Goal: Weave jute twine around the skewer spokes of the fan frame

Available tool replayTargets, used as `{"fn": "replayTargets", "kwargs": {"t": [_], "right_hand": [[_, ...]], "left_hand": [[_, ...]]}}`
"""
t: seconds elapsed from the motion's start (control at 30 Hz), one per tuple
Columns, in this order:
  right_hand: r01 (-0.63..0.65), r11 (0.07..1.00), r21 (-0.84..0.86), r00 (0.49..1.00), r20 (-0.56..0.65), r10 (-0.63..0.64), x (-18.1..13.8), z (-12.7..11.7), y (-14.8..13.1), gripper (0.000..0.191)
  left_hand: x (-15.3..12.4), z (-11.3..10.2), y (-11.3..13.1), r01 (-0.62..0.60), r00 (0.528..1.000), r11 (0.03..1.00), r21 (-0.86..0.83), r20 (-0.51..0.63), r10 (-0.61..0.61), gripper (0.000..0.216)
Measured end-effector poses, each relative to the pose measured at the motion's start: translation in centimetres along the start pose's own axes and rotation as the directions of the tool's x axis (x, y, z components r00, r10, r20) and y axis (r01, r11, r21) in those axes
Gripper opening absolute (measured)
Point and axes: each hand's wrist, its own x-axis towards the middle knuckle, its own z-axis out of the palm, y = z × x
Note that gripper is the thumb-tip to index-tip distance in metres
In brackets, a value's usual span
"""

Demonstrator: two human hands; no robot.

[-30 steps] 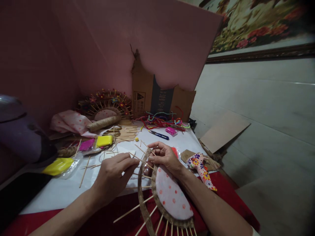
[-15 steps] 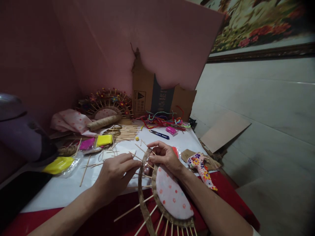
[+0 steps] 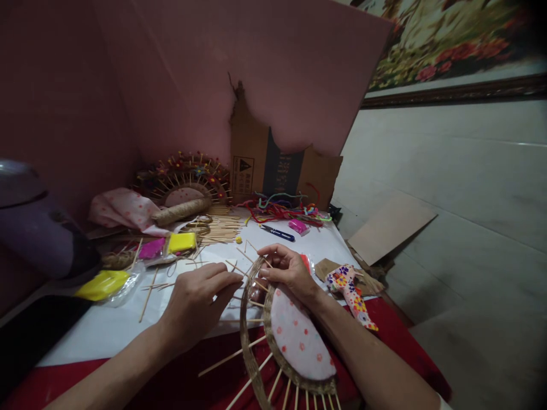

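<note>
A half-round fan-shaped frame tilts in front of me. Its centre is white cloth with red flowers, edged in brown twine, and thin wooden sticks radiate from it. A curved band of twine crosses these sticks farther out. My right hand pinches the upper end of this band between thumb and fingers. To the left, my left hand has its fingers pressed together close to a stick tip at the band's outer side. Whatever lies between those fingertips is too small to make out.
Thread snips and a pink packet lie behind my hands. Loose sticks, a twine roll and yellow packets are on the left. A flowered cloth piece lies right. A finished-looking fan leans behind.
My left hand has shifted slightly, its fingertips drawing a little up and left from the band. My right hand keeps its pinch, and the frame is nearly still.
</note>
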Motion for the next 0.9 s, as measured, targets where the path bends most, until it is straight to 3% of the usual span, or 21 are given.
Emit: {"fn": "replayTargets", "kwargs": {"t": [0.23,0.73,0.9], "right_hand": [[-0.023,1.0,-0.009,0.999,-0.047,0.022,-0.12,0.05,-0.33,0.036],[-0.015,1.0,0.002,0.997,-0.077,0.015,0.12,-0.35,-0.1,0.043],[-0.016,1.0,-0.009,0.996,-0.087,0.015,0.2,-0.45,0.07,0.041]], "left_hand": [[0.05,-0.09,-0.1,0.05,0.998,0.997,0.05,0.024,-0.051,0.011],[-0.43,-0.21,0.46,-0.005,0.999,0.968,0.253,0.048,-0.007,0.018],[-0.47,-0.16,0.4,0.016,0.999,0.97,0.242,0.033,-0.025,0.017]]}}
